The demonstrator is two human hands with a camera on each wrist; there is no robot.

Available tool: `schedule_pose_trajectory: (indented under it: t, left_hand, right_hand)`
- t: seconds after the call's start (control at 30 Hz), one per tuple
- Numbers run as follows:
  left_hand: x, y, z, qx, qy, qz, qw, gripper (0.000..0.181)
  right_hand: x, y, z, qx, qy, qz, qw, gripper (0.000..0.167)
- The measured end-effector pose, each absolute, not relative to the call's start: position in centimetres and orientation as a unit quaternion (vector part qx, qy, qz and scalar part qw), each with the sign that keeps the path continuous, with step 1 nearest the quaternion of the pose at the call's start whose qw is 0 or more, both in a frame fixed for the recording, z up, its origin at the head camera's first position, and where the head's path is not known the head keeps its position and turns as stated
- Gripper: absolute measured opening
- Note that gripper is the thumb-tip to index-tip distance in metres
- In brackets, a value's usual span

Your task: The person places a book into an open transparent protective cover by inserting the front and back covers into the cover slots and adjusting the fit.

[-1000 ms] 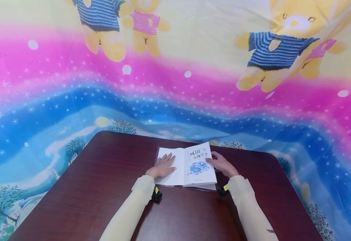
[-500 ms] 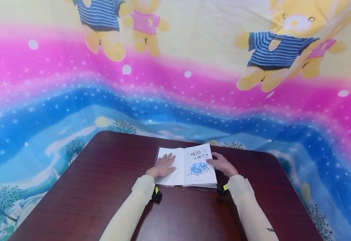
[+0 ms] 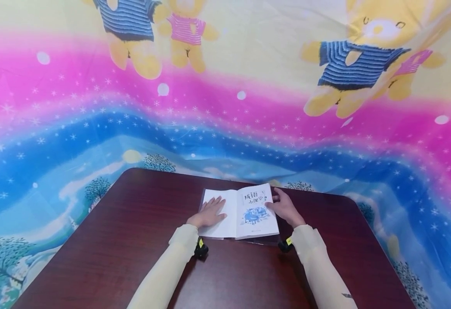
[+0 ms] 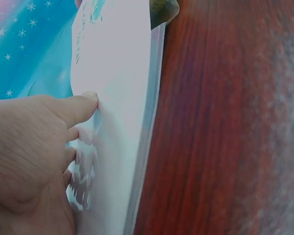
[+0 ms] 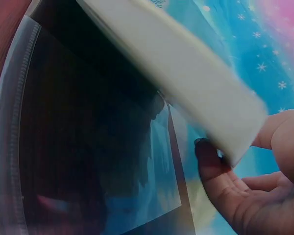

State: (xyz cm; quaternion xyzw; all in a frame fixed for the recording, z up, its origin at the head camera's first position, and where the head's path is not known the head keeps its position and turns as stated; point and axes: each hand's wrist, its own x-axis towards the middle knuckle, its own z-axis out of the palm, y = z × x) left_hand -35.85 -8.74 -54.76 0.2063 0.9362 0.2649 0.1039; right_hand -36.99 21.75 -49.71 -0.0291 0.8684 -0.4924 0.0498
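Observation:
An open book (image 3: 254, 214) lies on the table, its left page blank white, its right page printed with Chinese characters and a blue drawing. My left hand (image 3: 208, 213) rests on the left page with fingers spread; the left wrist view shows that hand (image 4: 39, 142) with its thumb on the white page (image 4: 117, 107). At the right edge my right hand (image 3: 285, 207) grips the book. In the right wrist view the page block (image 5: 186, 68) is raised at a slant, held between thumb and fingers of the right hand (image 5: 255, 191), above a clear plastic cover (image 5: 14, 127).
The dark red-brown wooden table (image 3: 132, 231) has rounded far corners. Behind it hangs a cloth (image 3: 225, 107) printed with bears, snowflakes and trees. Small black devices are strapped at both wrists.
My right hand has shifted slightly at the book's right edge, its fingers lifting and spreading a little. The right page has settled slightly lower than at first. My left hand stays in place.

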Motion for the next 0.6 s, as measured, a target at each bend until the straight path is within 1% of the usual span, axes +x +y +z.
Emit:
schedule_pose_trajectory:
  t: [0.23,0.47,0.6]
  left_hand:
    - [-35.7,-8.8,-53.8,0.194,0.937,0.278,0.086,0.063]
    - [-36.2,-8.9,-53.8,0.192,0.935,0.295,0.045,0.059]
    - [-36.2,-9.0,-53.8,0.192,0.928,0.317,0.040,0.057]
  right_hand:
    - [-37.0,21.0,-48.9,-0.063,0.857,-0.510,0.028,0.054]
    - [-36.6,20.2,-48.1,-0.072,0.853,-0.517,0.010,0.050]
    - [-36.6,19.6,-48.2,-0.086,0.840,-0.536,-0.005,0.048]
